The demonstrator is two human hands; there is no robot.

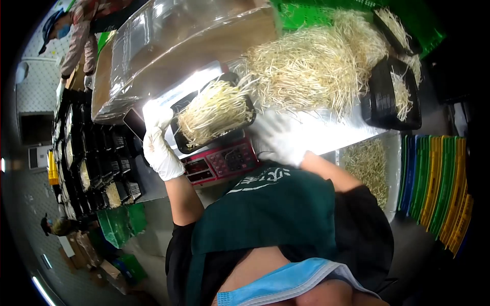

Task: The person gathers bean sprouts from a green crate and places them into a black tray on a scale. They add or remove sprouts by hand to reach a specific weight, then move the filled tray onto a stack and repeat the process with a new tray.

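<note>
A black plastic tray [179, 140] heaped with pale bean sprouts [214, 109] sits on a red digital scale [219, 162]. My left hand [158, 145], in a white glove, grips the tray's left end. My right hand [278, 137], also gloved in white, is blurred just right of the tray and scale, above the metal table [332, 130]; its fingers cannot be made out. A big loose pile of bean sprouts [311, 66] lies on the table beyond the tray.
Two more black trays [380, 94] with a few sprouts lie at the right, before a green crate [301, 15]. Coloured crates [439, 178] are stacked at far right. Rows of filled black trays [87, 153] run along the left. Another person [76, 35] stands at top left, beside a film-wrapped block [173, 46].
</note>
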